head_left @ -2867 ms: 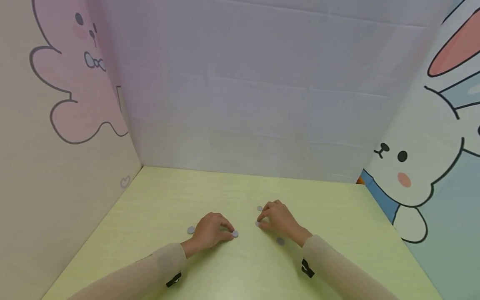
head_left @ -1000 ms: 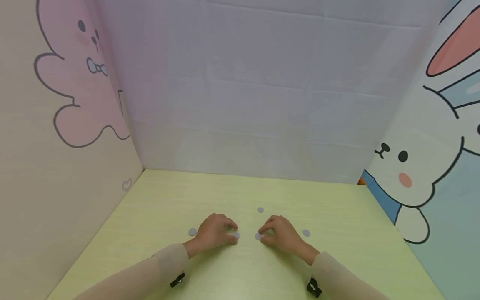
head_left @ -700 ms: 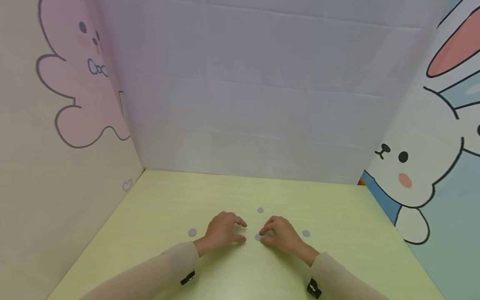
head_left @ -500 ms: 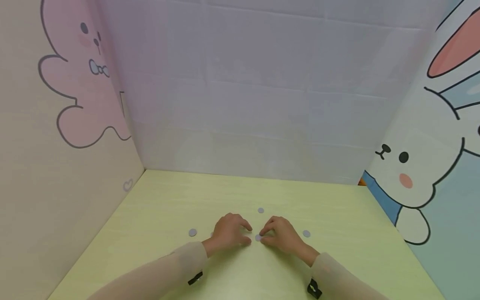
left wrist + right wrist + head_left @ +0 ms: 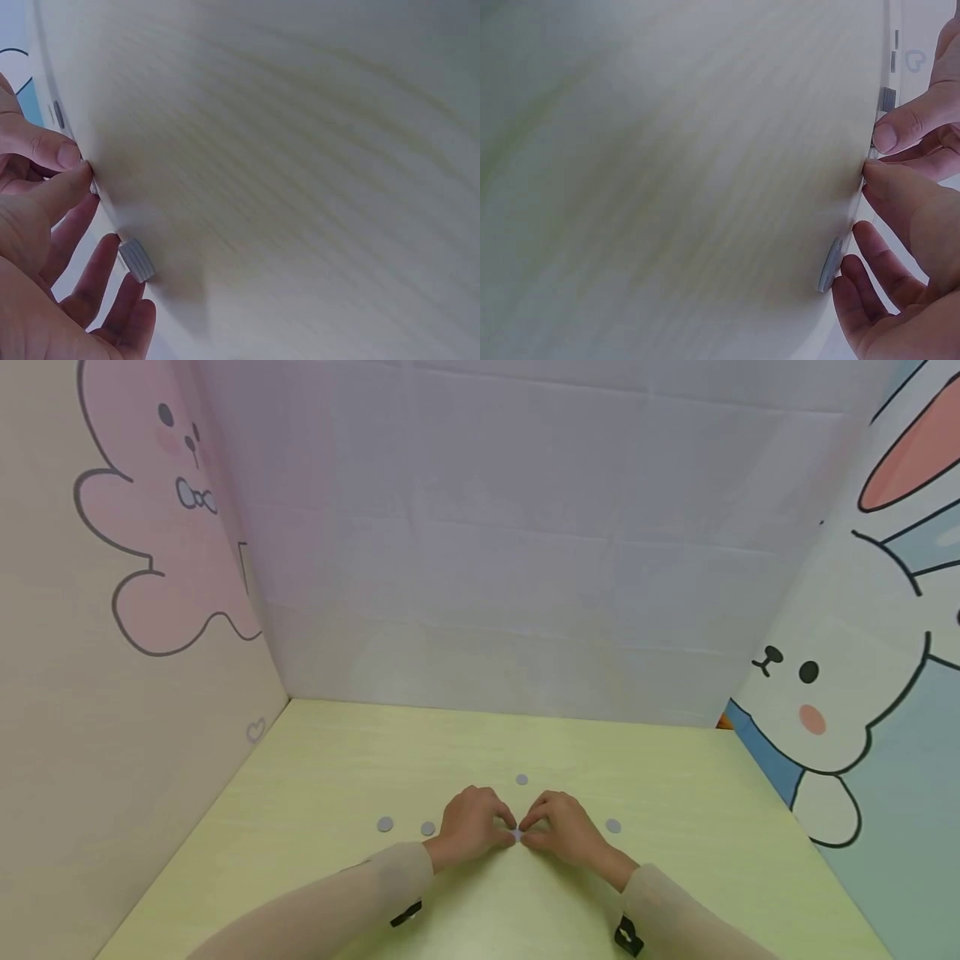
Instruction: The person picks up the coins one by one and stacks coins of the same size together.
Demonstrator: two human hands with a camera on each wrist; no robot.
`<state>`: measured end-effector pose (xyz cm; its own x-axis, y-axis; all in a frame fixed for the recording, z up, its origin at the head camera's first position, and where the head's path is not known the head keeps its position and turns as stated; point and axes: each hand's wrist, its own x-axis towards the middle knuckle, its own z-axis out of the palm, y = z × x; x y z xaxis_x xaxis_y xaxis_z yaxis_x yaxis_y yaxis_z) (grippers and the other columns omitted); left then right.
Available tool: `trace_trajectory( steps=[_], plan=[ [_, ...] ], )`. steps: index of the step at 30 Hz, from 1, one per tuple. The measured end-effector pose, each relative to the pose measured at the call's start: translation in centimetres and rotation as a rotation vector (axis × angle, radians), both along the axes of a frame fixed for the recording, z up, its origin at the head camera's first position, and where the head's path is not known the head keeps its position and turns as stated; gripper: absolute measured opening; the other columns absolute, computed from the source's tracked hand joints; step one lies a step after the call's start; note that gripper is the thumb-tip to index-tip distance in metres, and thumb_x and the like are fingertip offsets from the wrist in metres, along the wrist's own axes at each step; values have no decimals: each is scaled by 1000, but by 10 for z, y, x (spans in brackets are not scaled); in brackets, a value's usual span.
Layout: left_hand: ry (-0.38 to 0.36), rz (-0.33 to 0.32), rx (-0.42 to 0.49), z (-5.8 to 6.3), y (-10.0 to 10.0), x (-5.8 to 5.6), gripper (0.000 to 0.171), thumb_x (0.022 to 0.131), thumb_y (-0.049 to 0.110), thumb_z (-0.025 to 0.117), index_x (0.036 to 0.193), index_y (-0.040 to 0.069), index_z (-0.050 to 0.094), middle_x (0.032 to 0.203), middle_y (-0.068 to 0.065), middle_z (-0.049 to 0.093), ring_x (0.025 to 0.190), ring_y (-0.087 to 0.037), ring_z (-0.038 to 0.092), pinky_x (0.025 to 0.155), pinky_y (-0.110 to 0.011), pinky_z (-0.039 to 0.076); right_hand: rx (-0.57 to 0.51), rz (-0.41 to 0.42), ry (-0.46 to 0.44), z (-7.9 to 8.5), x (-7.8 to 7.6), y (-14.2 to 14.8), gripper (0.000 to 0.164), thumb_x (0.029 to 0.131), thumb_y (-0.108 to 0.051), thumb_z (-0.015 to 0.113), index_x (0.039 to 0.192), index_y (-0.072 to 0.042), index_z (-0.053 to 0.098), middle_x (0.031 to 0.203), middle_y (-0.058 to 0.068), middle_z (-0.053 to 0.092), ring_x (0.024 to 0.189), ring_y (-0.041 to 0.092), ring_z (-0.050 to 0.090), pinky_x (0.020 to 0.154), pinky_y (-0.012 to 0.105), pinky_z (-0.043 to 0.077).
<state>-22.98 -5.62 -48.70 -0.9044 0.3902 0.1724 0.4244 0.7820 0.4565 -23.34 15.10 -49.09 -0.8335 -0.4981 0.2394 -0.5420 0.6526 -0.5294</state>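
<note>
My left hand [image 5: 471, 822] and my right hand [image 5: 564, 828] meet at mid-table, fingertips almost touching. Between them both pinch a small silver coin [image 5: 517, 835], largely hidden by the fingers. Left of my left hand lies a stack of coins [image 5: 427, 828]; the left wrist view shows this coin stack [image 5: 136, 260] several high beside the lower fingers. Farther left rests another coin [image 5: 385, 824]. A coin [image 5: 522, 779] lies behind the hands, and one more coin [image 5: 613, 826] is to the right. In the right wrist view a flat coin [image 5: 829, 265] stands near my right fingertips.
A pale yellow table [image 5: 360, 752] with wood grain carries everything. Around it rise a plain whitish back wall [image 5: 480, 568], a left panel [image 5: 165, 710] with a pink bear and a right panel [image 5: 900, 777] with a rabbit.
My left hand has moved right, its fingers spreading and then closing at the coin by the right hand. The coin stack behind it has come into sight. The right hand has stayed put lately.
</note>
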Motion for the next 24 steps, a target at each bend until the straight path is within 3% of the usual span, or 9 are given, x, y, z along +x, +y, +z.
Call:
trace_trajectory(
  steps=[10,19,24],
  plan=[
    [-15,21,19,3,0,3,11,79,28,96,86,26,87,92,7,72,92,-18,63,68,-27,49,1,13,0,0,0,2,5,86,-10,89,90,-12,86,92,-3,75,90,16,65,84,38,53],
    [-10,17,22,0,-1,1,11,79,29,96,85,28,87,92,9,72,91,-16,62,69,-26,49,-24,55,-68,1,-8,20,16,88,-12,88,102,-8,84,102,3,75,96,25,70,86,38,58],
    [-19,24,25,-3,-1,-1,10,79,30,96,84,29,87,93,9,73,94,-17,63,72,-27,50,-48,-6,-95,3,-22,29,22,90,-14,86,111,-7,82,107,6,76,100,27,70,89,39,58]
  ],
)
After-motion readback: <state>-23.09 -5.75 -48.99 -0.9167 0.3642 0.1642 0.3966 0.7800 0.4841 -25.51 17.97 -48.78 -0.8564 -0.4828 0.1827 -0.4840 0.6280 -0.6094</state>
